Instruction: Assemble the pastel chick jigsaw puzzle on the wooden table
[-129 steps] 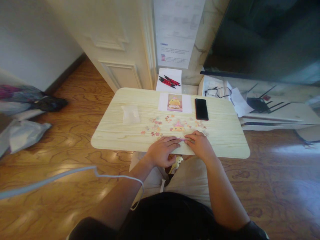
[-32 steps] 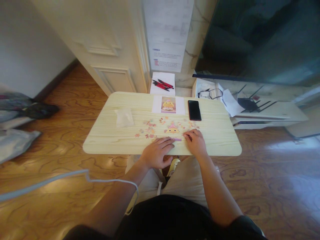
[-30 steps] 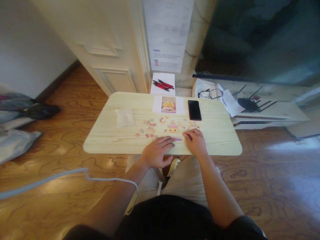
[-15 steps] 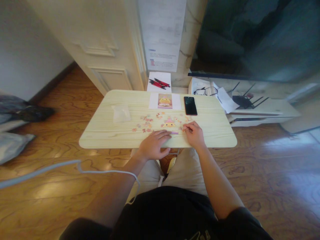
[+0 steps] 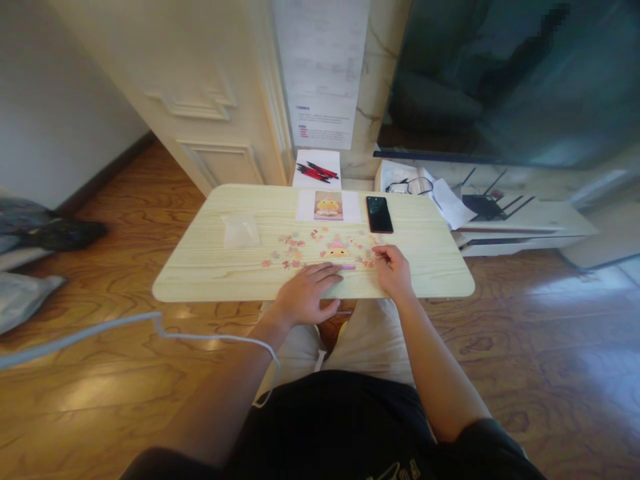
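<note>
On the pale wooden table, my left hand [image 5: 309, 293] lies flat, its fingers stretched out against a pink-purple strip of joined puzzle pieces [image 5: 347, 267]. Just above that strip is a partly joined puzzle section [image 5: 337, 250] with a yellow face and a pink top. My right hand [image 5: 395, 272] is closed, thumb and fingertips pinched together at the edge of the loose pieces on the right [image 5: 367, 260]; whatever is between them is too small to make out. More loose puzzle pieces [image 5: 293, 253] are scattered left of the face. A reference picture [image 5: 329, 206] of a yellow character lies behind on white paper.
A black phone [image 5: 379, 215] lies at the table's back right, and a clear plastic bag [image 5: 241, 231] at the left. Behind the table are red pens [image 5: 317, 172], glasses [image 5: 411, 186] and a router [image 5: 483, 207]. A white cable [image 5: 215, 338] runs across my left forearm.
My right hand has shifted slightly to the right along the loose pieces, still pinched. My left hand stays flat by the strip. The whole view has tilted a little.
</note>
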Action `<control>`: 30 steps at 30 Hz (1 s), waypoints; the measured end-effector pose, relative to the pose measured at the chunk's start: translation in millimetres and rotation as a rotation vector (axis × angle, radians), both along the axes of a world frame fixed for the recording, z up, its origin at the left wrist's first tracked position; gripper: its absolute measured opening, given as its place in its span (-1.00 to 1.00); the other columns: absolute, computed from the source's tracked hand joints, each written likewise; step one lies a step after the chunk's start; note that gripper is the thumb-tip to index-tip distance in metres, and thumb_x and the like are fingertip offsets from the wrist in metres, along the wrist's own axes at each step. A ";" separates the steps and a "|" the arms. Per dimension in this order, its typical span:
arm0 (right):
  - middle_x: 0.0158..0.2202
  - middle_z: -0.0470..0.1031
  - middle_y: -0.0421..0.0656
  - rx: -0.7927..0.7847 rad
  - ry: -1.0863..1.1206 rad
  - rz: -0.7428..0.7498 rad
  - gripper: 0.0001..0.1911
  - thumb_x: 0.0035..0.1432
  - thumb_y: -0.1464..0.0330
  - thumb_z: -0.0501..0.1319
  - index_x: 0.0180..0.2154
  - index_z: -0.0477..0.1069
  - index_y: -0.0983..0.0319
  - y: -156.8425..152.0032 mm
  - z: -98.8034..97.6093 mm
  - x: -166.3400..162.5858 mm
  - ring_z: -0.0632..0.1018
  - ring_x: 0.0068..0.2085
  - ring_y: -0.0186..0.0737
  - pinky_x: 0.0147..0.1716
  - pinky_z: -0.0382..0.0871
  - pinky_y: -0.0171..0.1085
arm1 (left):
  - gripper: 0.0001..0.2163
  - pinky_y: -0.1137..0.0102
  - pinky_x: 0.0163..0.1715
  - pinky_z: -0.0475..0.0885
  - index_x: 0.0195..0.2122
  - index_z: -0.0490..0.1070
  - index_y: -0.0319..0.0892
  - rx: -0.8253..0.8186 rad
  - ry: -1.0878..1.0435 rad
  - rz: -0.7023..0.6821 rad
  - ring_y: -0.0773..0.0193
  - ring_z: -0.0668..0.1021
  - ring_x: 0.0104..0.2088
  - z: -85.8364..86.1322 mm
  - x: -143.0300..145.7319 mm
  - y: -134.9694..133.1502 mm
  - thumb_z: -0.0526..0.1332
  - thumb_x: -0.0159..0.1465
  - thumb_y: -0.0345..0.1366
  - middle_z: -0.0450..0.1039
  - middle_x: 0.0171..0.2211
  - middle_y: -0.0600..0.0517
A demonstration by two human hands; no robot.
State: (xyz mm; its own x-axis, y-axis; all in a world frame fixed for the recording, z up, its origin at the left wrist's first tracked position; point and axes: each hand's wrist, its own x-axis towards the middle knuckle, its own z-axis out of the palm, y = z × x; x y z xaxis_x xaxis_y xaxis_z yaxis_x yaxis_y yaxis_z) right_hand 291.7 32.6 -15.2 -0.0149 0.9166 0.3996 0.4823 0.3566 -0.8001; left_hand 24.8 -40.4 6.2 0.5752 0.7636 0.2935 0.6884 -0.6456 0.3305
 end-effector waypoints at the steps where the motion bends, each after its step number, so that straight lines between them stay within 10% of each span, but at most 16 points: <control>1: -0.17 0.59 -0.10 -0.007 0.002 -0.003 -0.69 0.17 0.44 0.12 -0.13 0.58 0.17 -0.5 -0.1 -0.1 0.58 -0.13 -0.10 -0.05 0.49 -0.12 | -0.53 0.01 0.36 0.33 0.21 0.46 -0.12 0.003 -0.002 -0.003 -0.04 0.43 0.34 0.3 -0.1 -0.2 0.28 0.29 -0.13 0.42 0.32 -0.11; 30: -0.19 0.61 -0.07 0.083 -0.303 0.150 -0.66 0.14 0.53 0.14 -0.15 0.62 0.18 -0.9 -0.9 -3.4 0.57 -0.09 0.00 0.01 0.48 -0.01 | -0.60 0.02 0.32 0.37 0.16 0.50 -0.12 -0.028 -0.133 0.032 0.00 0.49 0.27 2.9 -3.5 -1.3 0.25 0.34 -0.12 0.49 0.25 -0.11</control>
